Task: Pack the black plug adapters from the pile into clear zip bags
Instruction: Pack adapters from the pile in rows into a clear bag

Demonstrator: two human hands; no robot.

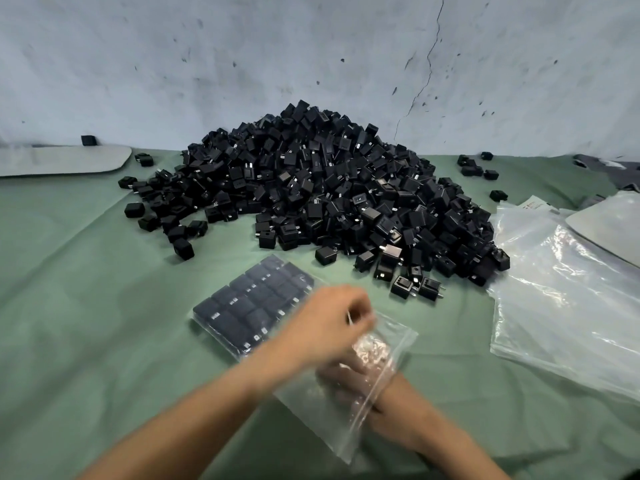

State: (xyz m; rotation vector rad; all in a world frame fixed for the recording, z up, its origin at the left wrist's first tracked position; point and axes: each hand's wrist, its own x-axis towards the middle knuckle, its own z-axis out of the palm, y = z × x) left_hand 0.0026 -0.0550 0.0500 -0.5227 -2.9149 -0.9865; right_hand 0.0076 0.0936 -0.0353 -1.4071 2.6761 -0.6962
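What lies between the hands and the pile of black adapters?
A filled bag of adapters lies just beyond the left hand. The right hand sits inside the empty zip bag that the left hand pinches, so plastic covers it. Rightward, only bare green cloth separates them from the pile.

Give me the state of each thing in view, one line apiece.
pile of black plug adapters: loose, heaped.
filled zip bag: packed with adapters, lying flat.
empty zip bag: mouth open, held.
left hand: pinches the empty zip bag's rim.
right hand: inside the empty zip bag, fingers blurred.
stack of spare clear bags: empty, flat.
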